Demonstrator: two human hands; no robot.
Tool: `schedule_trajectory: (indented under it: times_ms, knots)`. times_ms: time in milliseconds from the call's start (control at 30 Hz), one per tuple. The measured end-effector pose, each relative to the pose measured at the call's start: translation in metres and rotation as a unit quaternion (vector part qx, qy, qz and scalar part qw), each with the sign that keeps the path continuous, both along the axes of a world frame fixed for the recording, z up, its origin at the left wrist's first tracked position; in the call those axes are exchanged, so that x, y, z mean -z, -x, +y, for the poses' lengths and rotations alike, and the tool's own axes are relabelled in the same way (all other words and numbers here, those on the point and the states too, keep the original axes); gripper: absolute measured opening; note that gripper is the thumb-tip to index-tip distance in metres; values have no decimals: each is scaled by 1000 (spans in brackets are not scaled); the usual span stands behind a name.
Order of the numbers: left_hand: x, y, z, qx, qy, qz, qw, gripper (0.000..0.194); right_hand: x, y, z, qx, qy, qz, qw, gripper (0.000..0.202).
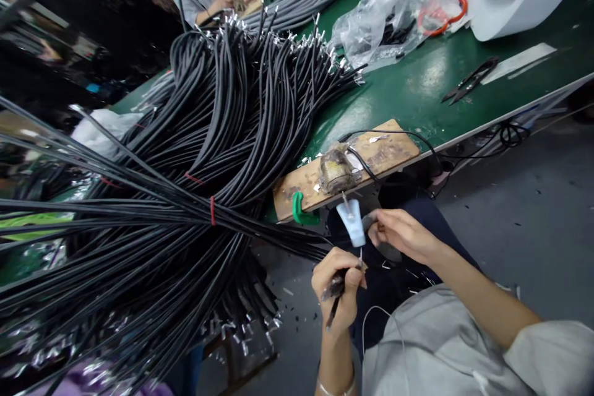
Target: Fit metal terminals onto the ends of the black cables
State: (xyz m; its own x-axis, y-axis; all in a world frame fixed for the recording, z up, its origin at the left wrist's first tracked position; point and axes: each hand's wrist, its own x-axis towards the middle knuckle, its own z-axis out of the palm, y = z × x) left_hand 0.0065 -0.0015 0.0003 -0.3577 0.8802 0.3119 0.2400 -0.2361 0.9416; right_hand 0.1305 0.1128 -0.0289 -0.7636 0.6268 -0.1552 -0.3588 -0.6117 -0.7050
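Some open room past board edge (396,143), left fingers (330,261) tight around black cable (333,312), right fingers (386,218) unclear

Green surface (431,80), pale edge, slanting across view. Grey floor (524,229) below, scattered bits. Background upper left dark, cluttered.

Green tabletop (436,77), center right, is glossy and smooth. Board (392,145) mid-frame looks like scuffed wood, kinda blotchy. Crinkly clear plastic bag (371,25) up top right, shiny. Grey shirt lower right (440,346): matt cloth.
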Motion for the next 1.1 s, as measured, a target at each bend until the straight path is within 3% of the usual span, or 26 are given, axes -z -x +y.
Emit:
schedule_trajectory:
  times_ms: [167,300,367,433,500,600,667,733,833,900,1033,1100]
  knots:
    - [-1,11,0,56,18,48,997,30,-11,-12,-19,-67,-92,43,993,35]
    - [-3,16,4,57,42,54,996,51,-23,-28,-24,-83,-189,-43,978,31]
    - [-6,17,6,51,56,58,995,44,-29,-35,-23,-24,-290,-129,948,27]
    - [-11,17,8,61,64,70,994,29,-34,-35,-25,50,-390,-186,900,17]
    - [-16,17,9,80,84,82,990,19,-39,-29,-29,82,-468,-183,860,20]
    - [-20,19,9,121,124,88,981,26,-43,-12,-37,84,-541,-129,827,21]
    - [-19,21,5,134,131,88,978,31,-41,-3,-40,130,-548,-110,819,9]
    - [-17,22,-1,117,116,81,983,26,-37,0,-39,171,-515,-102,834,8]
    - [-13,18,-12,54,90,41,994,13,-31,-4,-32,161,-435,-101,880,17]
    - [-13,14,-17,18,88,20,996,8,-29,-7,-28,148,-413,-103,893,20]
    - [-15,5,-17,0,95,71,993,14,-31,-7,-27,110,-453,-92,880,17]
    - [-16,2,-15,-9,95,97,991,18,-32,-5,-29,125,-468,-89,870,15]
